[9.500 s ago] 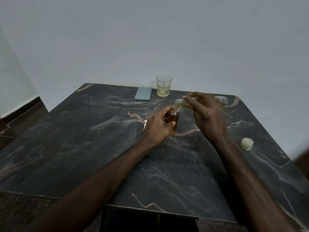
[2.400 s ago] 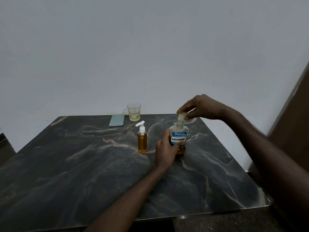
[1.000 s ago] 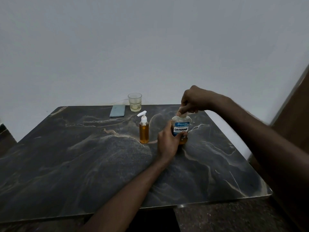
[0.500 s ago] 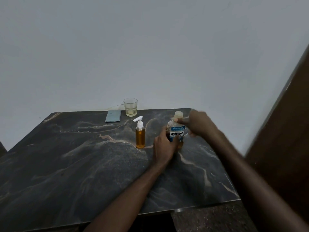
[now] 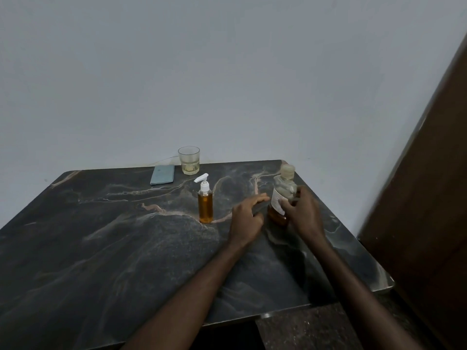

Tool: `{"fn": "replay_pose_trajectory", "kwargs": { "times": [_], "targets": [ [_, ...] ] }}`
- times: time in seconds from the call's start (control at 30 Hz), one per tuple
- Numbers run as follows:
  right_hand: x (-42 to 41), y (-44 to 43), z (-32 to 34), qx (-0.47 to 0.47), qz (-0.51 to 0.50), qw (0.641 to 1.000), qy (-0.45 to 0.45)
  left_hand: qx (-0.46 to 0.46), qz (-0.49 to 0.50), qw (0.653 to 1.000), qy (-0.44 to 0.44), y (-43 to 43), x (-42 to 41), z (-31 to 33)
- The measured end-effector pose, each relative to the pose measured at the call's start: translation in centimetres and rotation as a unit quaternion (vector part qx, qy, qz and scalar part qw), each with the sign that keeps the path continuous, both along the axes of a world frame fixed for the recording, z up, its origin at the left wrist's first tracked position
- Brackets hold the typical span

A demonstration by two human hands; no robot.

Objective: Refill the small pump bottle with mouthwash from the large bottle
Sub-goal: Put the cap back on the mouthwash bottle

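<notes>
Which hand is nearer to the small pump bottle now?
Left. The left hand lies just right of the small pump bottle, not touching. The right hand is farther right, holding the large bottle.

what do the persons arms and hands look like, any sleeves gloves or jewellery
Both forearms are bare as far up as the frame shows, with no sleeve edge in view. The left hand and right hand are ungloved. No watch, bracelet or ring is visible, though the hands are slightly blurred.

I can't read any text from here: the large bottle (image 5: 282, 195) shows only a pale label turned sideways and blurred, its printing illegible. Nothing else carries lettering.
</notes>
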State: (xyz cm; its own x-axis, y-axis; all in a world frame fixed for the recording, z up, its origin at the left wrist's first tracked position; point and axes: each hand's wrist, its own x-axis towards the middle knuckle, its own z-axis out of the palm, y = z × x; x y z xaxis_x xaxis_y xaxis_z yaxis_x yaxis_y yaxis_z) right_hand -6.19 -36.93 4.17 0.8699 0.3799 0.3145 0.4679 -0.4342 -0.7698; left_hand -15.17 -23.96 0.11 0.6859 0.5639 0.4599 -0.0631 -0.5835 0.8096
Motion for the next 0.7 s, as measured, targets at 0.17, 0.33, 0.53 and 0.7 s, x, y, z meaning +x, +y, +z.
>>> {"fn": "replay_pose_trajectory", "kwargs": {
  "times": [0.17,0.33,0.53,0.7],
  "targets": [
    [3.4,-2.0,0.7,-0.015,-0.006,1.000,-0.020,-0.007,0.058,0.998,0.021,0.6,0.3,-0.4],
    [6.1,-2.7,0.3,0.022,-0.075,0.997,-0.023,-0.015,0.083,0.995,0.046,0.8,0.7,-0.7],
    [7.3,-2.0,-0.5,0.015,-0.087,0.995,-0.056,-0.031,0.074,0.995,0.063,0.9,0.9,-0.9],
    [7.3,-1.9,-1.0,0.023,-0.085,0.994,-0.072,-0.029,0.084,0.993,0.079,0.9,0.8,-0.8]
  ]
}}
